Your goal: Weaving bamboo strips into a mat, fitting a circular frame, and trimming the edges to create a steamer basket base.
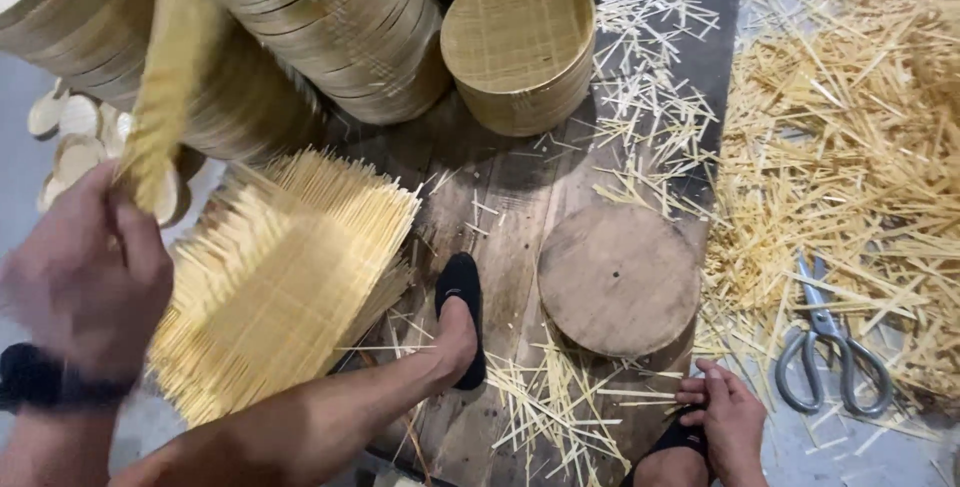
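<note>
One left hand (85,272), grip closed on a woven bamboo strip (165,77); right hand (728,422) open by the foot.

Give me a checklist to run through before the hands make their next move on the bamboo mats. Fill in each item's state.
1. Left hand has a firm hold on the woven bamboo strip: ok, fist closed round its lower end, though blurred.
2. Right hand is free: ok, it rests by the right foot and holds nothing.
3. Scissors within sight and unblocked: ok, lying on the floor among straw offcuts.
4. Round wooden block has a bare top: ok.
5. Stack of woven mats lies square: not ok, the mats are fanned.
6. Scissor blades closed: cannot tell, tips lie under straw.
</note>
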